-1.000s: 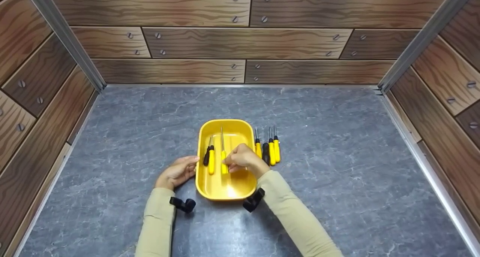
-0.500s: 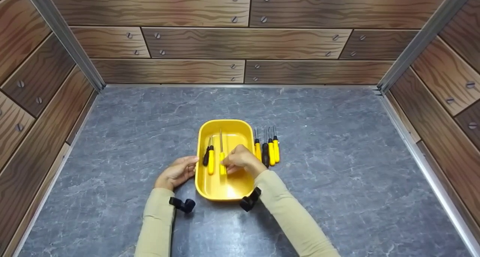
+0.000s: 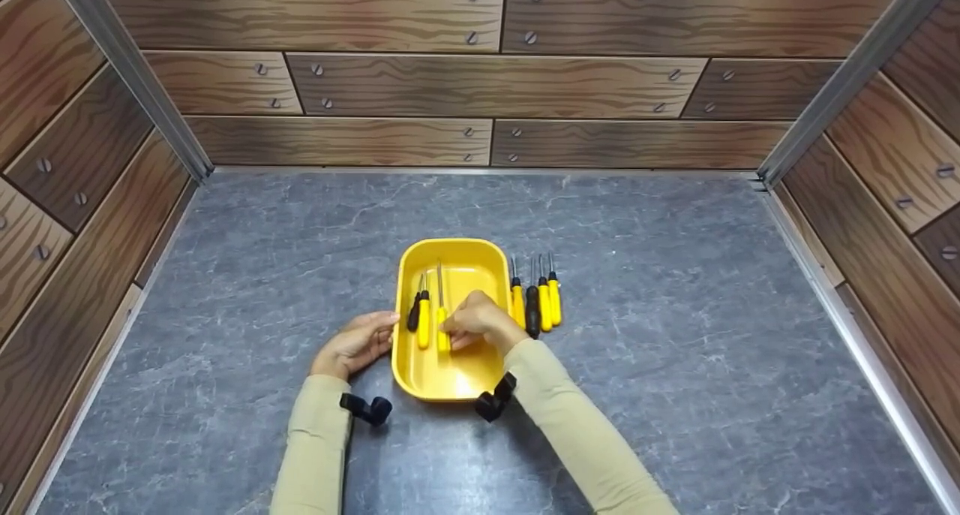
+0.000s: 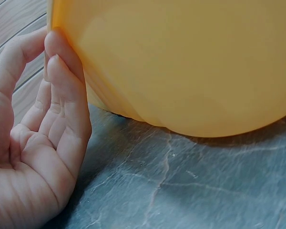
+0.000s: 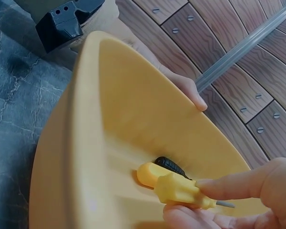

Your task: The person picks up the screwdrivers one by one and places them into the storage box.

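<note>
A yellow plastic tray (image 3: 452, 386) stands in front of the person. At its left wall the left hand (image 3: 354, 345) holds on, thumb over the rim and fingers against the outside, as the left wrist view (image 4: 52, 129) also shows. Inside the tray the right hand (image 3: 478, 321) pinches the yellow handle of a screwdriver (image 5: 176, 191) between thumb and fingers, its shaft pointing to the far end. Just left of it lie a screwdriver with a yellow handle (image 3: 424, 323) and a smaller black-handled screwdriver (image 3: 413, 314), side by side against the left wall.
Right of the tray, several screwdrivers lie in a row on the grey marbled table (image 3: 660, 312), among them a black-handled one (image 3: 532, 311) and a yellow one (image 3: 554, 305). Wood-patterned walls (image 3: 487, 87) with metal corner posts (image 3: 135, 79) enclose the table.
The right hand has shifted slightly left with its screwdriver, bringing it closer to the two lying in the tray. The left hand stays at the tray's wall.
</note>
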Motion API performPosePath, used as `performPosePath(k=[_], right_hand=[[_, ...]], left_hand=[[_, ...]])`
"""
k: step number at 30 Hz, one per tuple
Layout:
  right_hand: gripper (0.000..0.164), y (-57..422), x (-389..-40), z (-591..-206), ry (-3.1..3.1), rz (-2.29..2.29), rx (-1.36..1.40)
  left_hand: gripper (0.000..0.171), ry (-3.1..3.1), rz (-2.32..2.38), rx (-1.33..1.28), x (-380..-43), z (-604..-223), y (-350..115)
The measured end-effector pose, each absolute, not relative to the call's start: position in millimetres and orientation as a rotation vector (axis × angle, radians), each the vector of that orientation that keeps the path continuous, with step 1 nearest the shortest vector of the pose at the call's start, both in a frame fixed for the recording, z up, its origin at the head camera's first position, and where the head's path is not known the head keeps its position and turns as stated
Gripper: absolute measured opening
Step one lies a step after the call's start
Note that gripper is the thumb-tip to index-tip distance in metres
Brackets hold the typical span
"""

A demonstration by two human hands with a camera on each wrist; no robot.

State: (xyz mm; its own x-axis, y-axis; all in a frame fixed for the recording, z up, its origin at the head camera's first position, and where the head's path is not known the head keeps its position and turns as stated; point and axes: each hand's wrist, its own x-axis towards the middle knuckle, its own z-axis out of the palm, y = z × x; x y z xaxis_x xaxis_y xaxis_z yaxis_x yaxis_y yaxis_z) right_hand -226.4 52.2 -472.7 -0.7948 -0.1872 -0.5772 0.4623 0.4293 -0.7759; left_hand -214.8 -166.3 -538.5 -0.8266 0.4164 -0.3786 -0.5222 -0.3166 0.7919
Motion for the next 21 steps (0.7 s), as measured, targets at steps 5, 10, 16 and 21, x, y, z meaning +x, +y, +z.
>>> performPosePath(k=[5, 10, 16, 21], right_hand=[[0.014, 48.2, -228.7, -472.6, 2.071, -1.386, 0.235], [0.02, 45.4, -231.2, -474.0, 2.059, -1.372, 0.235], [0.018, 42.9, -230.5, -473.2, 2.065, -1.38, 0.248], [0.014, 40.2, -229.7, -473.7, 2.073, -1.352, 0.264]], left_hand=[[0.02, 1.36, 2.157, -0.116, -215.1, -538.2, -166.8], [0.02, 1.338, 2.164, -0.104, -214.7, -537.2, -166.9], [0.021, 1.345, 2.163, -0.103, -214.3, -537.4, -167.9], [0.019, 1.34, 2.168, -0.107, -213.9, -538.0, -167.9]])
